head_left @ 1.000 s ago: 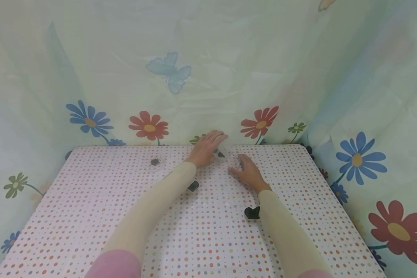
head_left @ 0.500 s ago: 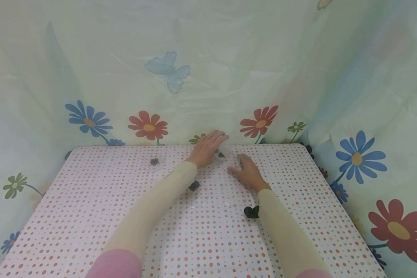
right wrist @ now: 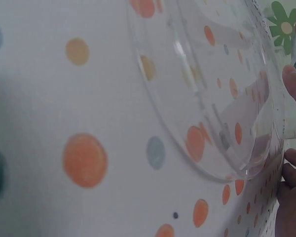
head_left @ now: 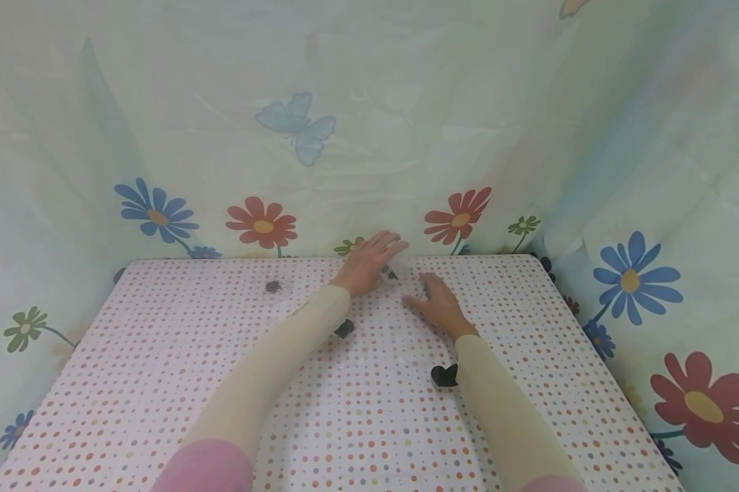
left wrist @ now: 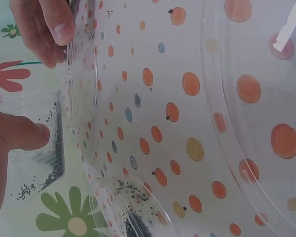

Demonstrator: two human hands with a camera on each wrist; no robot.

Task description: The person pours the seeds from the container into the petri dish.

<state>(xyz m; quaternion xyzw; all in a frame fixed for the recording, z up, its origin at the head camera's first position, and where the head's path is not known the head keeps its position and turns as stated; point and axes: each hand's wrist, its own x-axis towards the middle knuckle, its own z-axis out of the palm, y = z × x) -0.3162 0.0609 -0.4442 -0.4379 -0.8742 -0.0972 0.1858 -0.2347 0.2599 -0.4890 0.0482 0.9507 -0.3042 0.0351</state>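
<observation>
Just above centre frame, a left hand [head_left: 366, 268] holds a clear cup [left wrist: 37, 106] of dark granules [left wrist: 52, 163], while the right hand [head_left: 439, 304] curls round a clear dish [left wrist: 84, 84]; slow, level handling should prevent scatter.

The tabletop [head_left: 129, 383] is white, patterned with orange, yellow and blue-grey dots. Near its middle lies a large clear round dish [right wrist: 170, 98] with a broad rim. Toward ten o'clock sits a smaller clear dish [left wrist: 158, 202] holding dark granules [head_left: 273, 286]; toward one o'clock, another small clear dish [left wrist: 84, 74]. Between them lie a few dark specks [left wrist: 167, 117]
</observation>
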